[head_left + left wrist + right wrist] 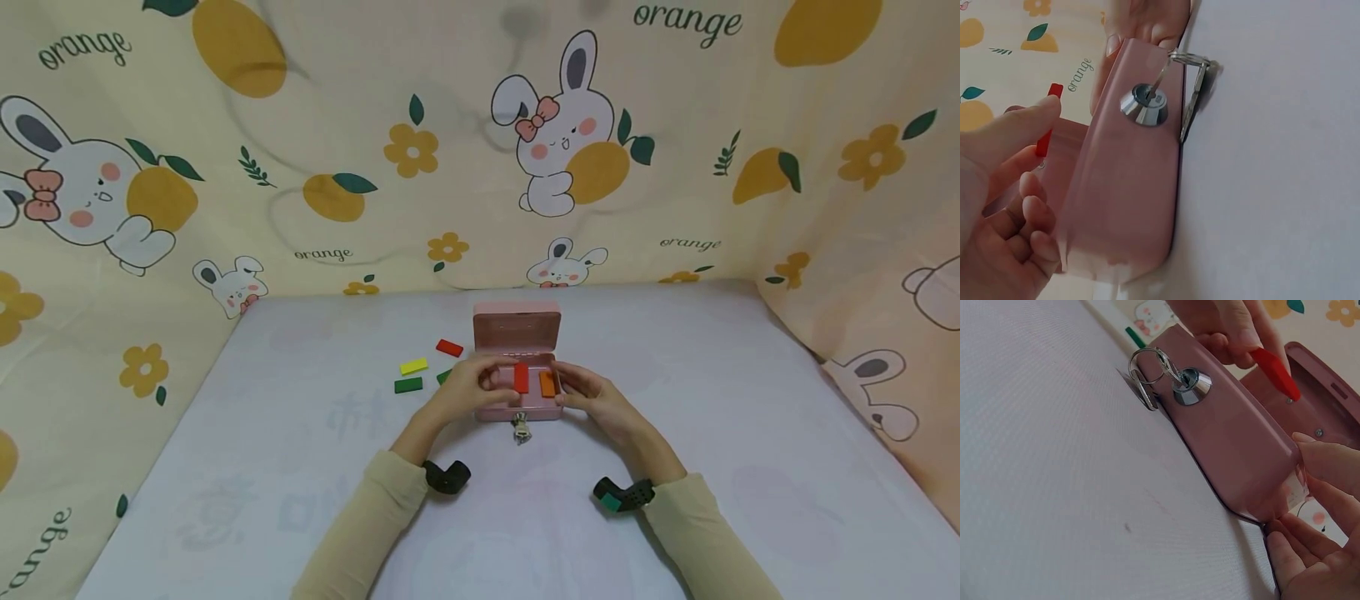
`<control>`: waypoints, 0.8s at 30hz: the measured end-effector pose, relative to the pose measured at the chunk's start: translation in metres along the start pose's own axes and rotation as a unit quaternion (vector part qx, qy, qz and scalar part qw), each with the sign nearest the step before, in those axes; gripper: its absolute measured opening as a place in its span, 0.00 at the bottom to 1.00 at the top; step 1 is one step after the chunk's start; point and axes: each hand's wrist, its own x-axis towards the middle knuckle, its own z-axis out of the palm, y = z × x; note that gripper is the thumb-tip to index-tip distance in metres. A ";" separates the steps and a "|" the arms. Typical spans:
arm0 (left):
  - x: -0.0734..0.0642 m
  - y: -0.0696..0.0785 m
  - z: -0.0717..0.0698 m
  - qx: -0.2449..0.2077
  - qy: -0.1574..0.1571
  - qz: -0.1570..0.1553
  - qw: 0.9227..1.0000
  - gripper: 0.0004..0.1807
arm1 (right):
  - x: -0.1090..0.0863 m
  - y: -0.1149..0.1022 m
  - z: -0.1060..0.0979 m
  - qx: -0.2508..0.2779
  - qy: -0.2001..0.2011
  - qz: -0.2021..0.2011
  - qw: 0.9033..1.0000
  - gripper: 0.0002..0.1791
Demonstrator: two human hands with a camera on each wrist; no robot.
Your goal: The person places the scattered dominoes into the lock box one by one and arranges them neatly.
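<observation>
In the head view, the left hand [468,385] pinched a red block [521,377] over the pink box [501,413] at mid-frame, its grip closed on the block; the right hand [602,406] gripped the box's right end. Only that view showed the orange block [547,384] inside and the yellow block [413,367] left of centre. The left wrist view revealed a key in the silver lock [1147,104], upper centre; the right wrist view, screws [1319,432] in the lid, at right.
</observation>
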 end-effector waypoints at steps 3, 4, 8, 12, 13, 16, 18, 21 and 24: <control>0.003 0.001 0.003 0.004 -0.001 0.013 1.000 0.27 | 0.000 0.001 0.000 0.001 0.001 0.002 1.000 0.35; 0.004 0.001 0.004 0.004 -0.001 0.016 1.000 0.27 | 0.000 0.001 0.000 0.001 0.000 0.002 1.000 0.35; 0.008 0.003 0.007 0.001 -0.006 0.022 1.000 0.27 | 0.000 0.001 -0.001 -0.001 -0.003 -0.005 1.000 0.35; 0.012 0.003 0.010 -0.002 -0.013 0.026 1.000 0.26 | 0.000 0.001 -0.001 -0.001 -0.002 -0.008 1.000 0.35; 0.013 0.004 0.011 0.000 -0.013 0.026 1.000 0.27 | 0.000 0.001 -0.001 0.001 -0.002 -0.007 1.000 0.35; 0.014 0.004 0.012 0.010 -0.013 0.027 0.999 0.26 | 0.000 0.001 -0.001 0.004 -0.003 -0.007 1.000 0.35; 0.014 0.005 0.013 0.015 -0.014 0.021 1.000 0.27 | 0.001 0.001 0.000 0.007 -0.004 -0.007 1.000 0.36; 0.015 0.005 0.015 0.020 -0.016 0.012 1.000 0.27 | 0.001 0.001 0.000 0.010 -0.003 -0.007 1.000 0.36; 0.016 0.004 0.017 0.026 -0.015 0.003 1.000 0.27 | 0.001 0.002 0.000 0.007 -0.006 -0.012 1.000 0.36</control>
